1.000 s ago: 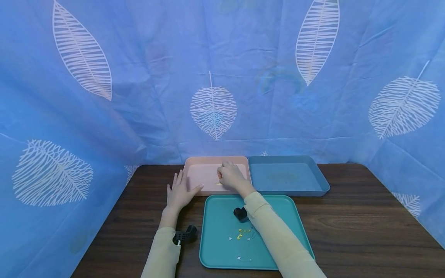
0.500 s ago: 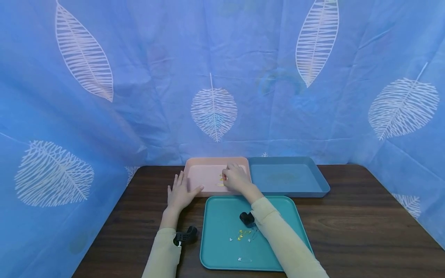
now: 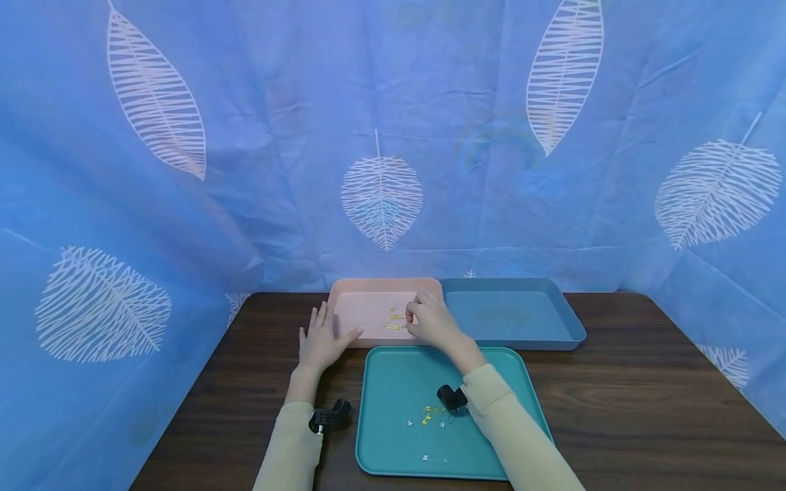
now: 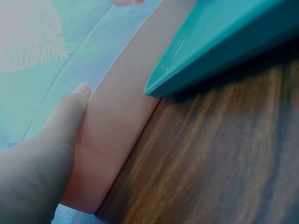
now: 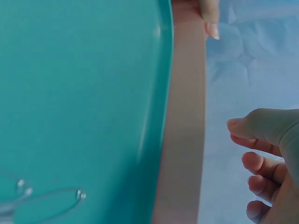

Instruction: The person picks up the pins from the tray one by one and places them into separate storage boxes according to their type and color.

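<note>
My left hand (image 3: 319,348) spreads its fingers along the left side of the pink tray (image 3: 356,307). Its thumb (image 4: 70,112) lies against the front rim. Over the right part of that tray hovers my right hand (image 3: 432,320), its fingers loosely bent. In the right wrist view the thumb (image 5: 252,126) and index finger sit close together, with nothing visible between them. Several gold safety pins (image 3: 396,326) lie on the pink tray's floor beside the right fingertips. On the teal tray (image 3: 393,382) are more safety pins, gold and silver, including a silver safety pin (image 3: 434,459) near the front.
A blue-grey tray (image 3: 503,310) stands directly right of the pink one. The teal tray sits in front of both on the dark wooden table (image 3: 626,395). Behind hangs a blue cloth (image 3: 467,191) with white leaf prints. Black wrist cameras (image 3: 331,414) are strapped to both forearms.
My right hand has drawn back to the right and slightly nearer over the pink tray, uncovering gold safety pins there. My left hand stays in place at the tray's side.
</note>
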### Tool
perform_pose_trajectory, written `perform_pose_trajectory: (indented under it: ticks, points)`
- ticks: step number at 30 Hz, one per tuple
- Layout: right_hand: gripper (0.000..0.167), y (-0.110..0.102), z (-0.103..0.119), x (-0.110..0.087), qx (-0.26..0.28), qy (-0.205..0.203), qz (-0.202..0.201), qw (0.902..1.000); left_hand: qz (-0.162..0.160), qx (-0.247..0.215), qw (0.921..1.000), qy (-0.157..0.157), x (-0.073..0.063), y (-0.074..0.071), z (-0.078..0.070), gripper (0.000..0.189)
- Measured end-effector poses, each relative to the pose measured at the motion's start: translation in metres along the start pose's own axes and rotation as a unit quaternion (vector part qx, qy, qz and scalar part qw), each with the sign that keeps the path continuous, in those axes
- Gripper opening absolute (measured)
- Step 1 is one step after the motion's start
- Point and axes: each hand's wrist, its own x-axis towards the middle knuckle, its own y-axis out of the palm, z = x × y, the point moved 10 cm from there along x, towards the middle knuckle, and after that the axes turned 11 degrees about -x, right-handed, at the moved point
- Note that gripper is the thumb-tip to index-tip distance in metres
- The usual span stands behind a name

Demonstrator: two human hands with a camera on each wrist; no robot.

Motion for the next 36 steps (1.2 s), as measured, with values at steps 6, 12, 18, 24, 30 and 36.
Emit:
perform_pose_trajectory:
  ticks: [6,12,18,24,30,36]
  points:
    - [0.023,-0.009,-0.004,-0.014,0.015,0.023,0.015,0.9995,0.005,-0.001,1.0,-0.002,0.002,0.002,0.002,0.103]
    - [0.02,-0.02,-0.001,-0.028,0.014,0.012,0.008,0.9998,0.001,0.005,1.0,0.005,0.005,0.003,0.005,0.105]
    - [0.019,-0.023,-0.001,-0.04,0.017,0.008,0.016,0.9997,-0.002,0.002,1.0,0.008,0.003,0.002,0.003,0.104]
    - [0.019,-0.027,0.001,-0.052,0.019,-0.004,0.02,0.9996,0.002,0.0,1.0,0.007,0.001,0.002,0.002,0.102]
    - [0.018,-0.027,0.002,-0.062,0.017,-0.015,0.031,0.9993,-0.001,0.008,0.9999,0.006,0.002,0.002,0.002,0.103]
    - [0.019,-0.024,0.002,-0.075,0.011,-0.031,0.042,0.9986,0.0,0.001,1.0,0.003,0.001,0.002,0.003,0.103]
